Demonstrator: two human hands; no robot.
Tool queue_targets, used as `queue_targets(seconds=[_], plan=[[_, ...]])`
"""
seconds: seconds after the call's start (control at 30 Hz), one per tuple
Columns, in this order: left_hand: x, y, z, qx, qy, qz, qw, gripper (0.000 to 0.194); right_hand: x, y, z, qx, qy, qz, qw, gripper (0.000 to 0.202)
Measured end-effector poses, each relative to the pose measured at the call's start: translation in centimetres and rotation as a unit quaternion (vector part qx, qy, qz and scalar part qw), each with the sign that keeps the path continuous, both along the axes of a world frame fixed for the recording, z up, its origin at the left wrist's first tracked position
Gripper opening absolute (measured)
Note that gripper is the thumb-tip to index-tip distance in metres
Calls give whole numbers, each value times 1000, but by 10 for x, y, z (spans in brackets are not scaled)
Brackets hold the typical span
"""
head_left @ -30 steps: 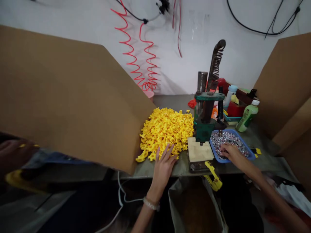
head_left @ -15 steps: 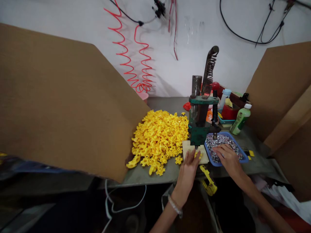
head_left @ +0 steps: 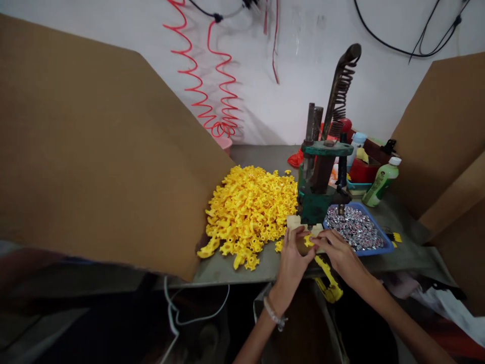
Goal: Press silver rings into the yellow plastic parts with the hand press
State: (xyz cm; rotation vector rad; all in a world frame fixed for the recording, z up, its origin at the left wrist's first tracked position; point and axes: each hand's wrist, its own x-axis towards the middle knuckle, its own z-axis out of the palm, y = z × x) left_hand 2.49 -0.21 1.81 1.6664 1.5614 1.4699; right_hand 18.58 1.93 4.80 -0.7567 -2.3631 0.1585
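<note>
Under the head of a green hand press [head_left: 316, 202], a small yellow star-shaped plastic piece [head_left: 308, 240] lies at a pale base block [head_left: 293, 221]. My left hand [head_left: 294, 260] curls round the piece's left side, thumb and fingers touching it. From the right, my right hand [head_left: 341, 258] is closed in a pinch at the same piece; whether a small metal part is between its fingertips is hidden. Left of the press is a big heap of similar yellow plastic pieces [head_left: 253, 212]. A blue tray [head_left: 388, 246] of small shiny metal parts [head_left: 356, 230] stands to the right.
Cardboard panels [head_left: 106, 151] wall off the left and right sides. Behind the tray stand a green bottle [head_left: 382, 182] and a red box [head_left: 366, 169]. A yellow object with dark marks [head_left: 329, 283] projects at the bench front. Red coiled hoses [head_left: 225, 86] hang at the wall.
My right hand has moved left from the tray of metal parts to the yellow piece under the press. My left hand has curled round that piece. The view has shifted slightly.
</note>
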Motion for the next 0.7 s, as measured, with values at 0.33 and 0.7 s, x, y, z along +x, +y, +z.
queue_targets(seconds=[0.33,0.7], plan=[[-2,6,-3,16,-40,-19,999,44,1,-13,31,40,-3,-55,998,43],[2,10,-4,25,-25,6,999,36,-49,172,255,-11,305,-215,928,59]])
